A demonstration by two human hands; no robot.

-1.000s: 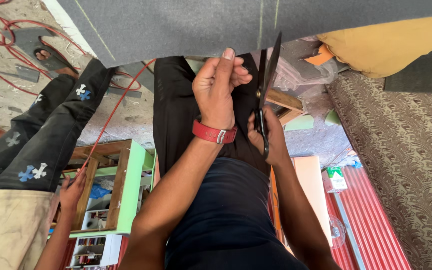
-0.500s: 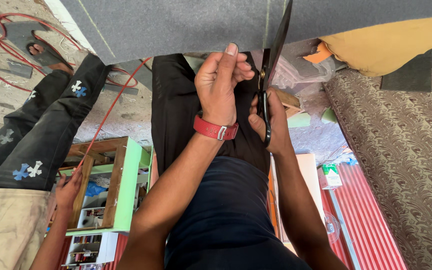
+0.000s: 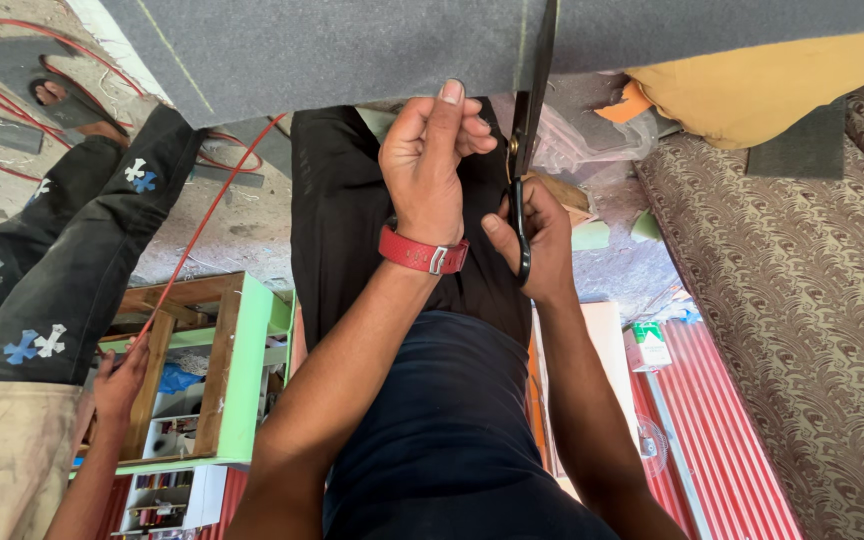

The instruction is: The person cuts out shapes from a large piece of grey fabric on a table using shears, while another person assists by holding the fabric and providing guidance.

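Note:
A large dark grey felt-like sheet (image 3: 352, 50) with thin chalk lines spans the top of the view. My left hand (image 3: 432, 165), with a red strap on its wrist, pinches the sheet's near edge, thumb pointing up. Just to its right, my right hand (image 3: 544, 245) is closed around the handles of long black scissors (image 3: 527, 150). Their blades reach up into the sheet along a marked line, and the tips run out of view at the top.
Another person in black trousers with cross patches (image 3: 82, 260) stands at the left, a hand (image 3: 122, 380) on a green wooden frame (image 3: 242, 370). Red cable (image 3: 202, 215) crosses the floor. At the right are a patterned brown cushion (image 3: 812, 300) and yellow cloth (image 3: 782, 90).
The scissors have advanced farther up into the grey sheet. Both hands have shifted slightly upward with them, and the left hand keeps its grip on the sheet's edge.

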